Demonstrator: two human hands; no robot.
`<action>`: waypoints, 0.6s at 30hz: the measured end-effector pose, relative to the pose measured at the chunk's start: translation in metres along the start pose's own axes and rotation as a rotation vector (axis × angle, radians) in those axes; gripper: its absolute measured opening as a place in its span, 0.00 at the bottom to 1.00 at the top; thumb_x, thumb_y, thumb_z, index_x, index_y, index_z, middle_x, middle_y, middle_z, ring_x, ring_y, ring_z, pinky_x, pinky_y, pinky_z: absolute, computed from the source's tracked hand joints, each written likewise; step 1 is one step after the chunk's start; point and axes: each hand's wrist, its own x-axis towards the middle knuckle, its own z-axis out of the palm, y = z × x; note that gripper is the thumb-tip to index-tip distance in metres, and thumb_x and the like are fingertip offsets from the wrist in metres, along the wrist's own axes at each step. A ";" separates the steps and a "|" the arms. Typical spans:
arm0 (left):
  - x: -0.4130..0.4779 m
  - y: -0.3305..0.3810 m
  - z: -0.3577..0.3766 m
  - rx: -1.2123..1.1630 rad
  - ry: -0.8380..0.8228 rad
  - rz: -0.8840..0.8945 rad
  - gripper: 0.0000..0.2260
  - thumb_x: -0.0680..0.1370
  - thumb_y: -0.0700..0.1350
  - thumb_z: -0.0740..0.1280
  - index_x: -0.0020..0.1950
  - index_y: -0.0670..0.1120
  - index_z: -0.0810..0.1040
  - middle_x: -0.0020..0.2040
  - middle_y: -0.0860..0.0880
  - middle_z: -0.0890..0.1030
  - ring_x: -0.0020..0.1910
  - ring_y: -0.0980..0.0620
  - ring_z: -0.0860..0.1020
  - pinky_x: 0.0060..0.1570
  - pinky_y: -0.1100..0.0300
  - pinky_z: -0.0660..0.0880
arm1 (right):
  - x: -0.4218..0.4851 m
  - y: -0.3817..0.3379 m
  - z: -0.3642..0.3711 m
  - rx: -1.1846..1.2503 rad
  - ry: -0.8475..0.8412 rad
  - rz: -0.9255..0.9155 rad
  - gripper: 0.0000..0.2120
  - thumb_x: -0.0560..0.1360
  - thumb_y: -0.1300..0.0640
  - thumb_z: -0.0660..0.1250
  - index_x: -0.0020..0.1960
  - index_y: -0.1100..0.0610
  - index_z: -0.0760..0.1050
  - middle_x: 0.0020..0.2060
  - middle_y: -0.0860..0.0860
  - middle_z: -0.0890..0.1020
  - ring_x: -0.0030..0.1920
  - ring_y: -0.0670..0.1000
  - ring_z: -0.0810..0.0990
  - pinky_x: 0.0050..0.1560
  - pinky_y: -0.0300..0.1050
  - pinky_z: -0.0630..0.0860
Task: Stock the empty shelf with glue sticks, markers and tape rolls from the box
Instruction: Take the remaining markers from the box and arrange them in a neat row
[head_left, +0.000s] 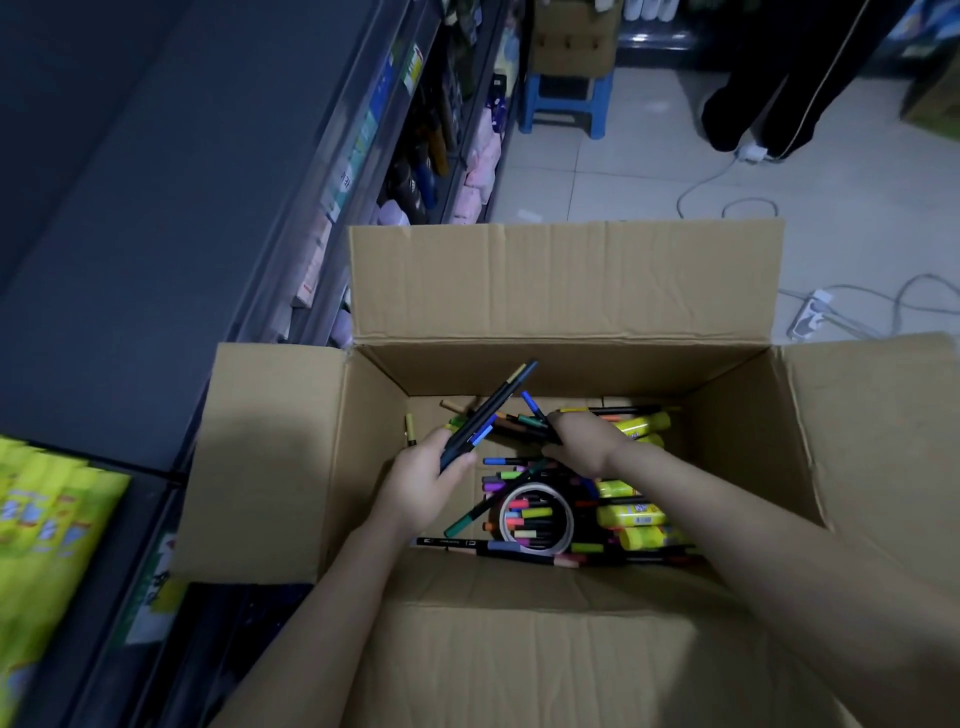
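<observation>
Far left, yellow-green packs (47, 525) sat low on the rack, and above them the dark shelf (130, 208) lay bare. Next to it stood the cardboard box (270, 467), flaps thrown wide. Your left hand (426, 483) was inside it, fingers wrapped tight around a bundle of markers (488, 415), black barrels angled up towards the far wall. Below that hand, loose markers (498, 475) covered the box floor, and a tape roll (536, 514) lay flat on top of them. Your right hand (582, 441) was down in the pile, knuckles up, fingers curled and pinching a blue-tipped marker (532, 405) that stuck up on a slant. Just right of the roll, yellow glue sticks (631, 514) were heaped against the box's right wall. Out on the tiled floor, a white power strip (810, 314) trailed its cable.
</observation>
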 end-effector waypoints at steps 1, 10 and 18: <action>-0.001 0.002 -0.002 -0.006 -0.003 0.003 0.05 0.80 0.51 0.62 0.46 0.52 0.71 0.35 0.54 0.73 0.34 0.60 0.72 0.32 0.66 0.65 | -0.003 -0.001 -0.001 0.012 0.015 0.000 0.13 0.79 0.55 0.61 0.59 0.63 0.71 0.55 0.61 0.79 0.55 0.61 0.77 0.42 0.44 0.65; -0.014 0.022 -0.020 -0.063 0.045 0.087 0.07 0.80 0.52 0.62 0.49 0.50 0.73 0.34 0.54 0.74 0.31 0.61 0.72 0.32 0.65 0.67 | -0.033 -0.010 -0.005 0.366 0.112 0.008 0.01 0.78 0.59 0.62 0.47 0.56 0.71 0.38 0.52 0.78 0.34 0.50 0.74 0.28 0.36 0.65; -0.032 0.040 -0.041 -0.196 0.167 0.095 0.07 0.79 0.52 0.63 0.45 0.50 0.72 0.34 0.53 0.73 0.32 0.57 0.72 0.35 0.59 0.69 | -0.071 -0.031 -0.021 0.752 0.179 -0.067 0.06 0.78 0.59 0.63 0.41 0.57 0.70 0.30 0.52 0.74 0.27 0.49 0.70 0.29 0.42 0.67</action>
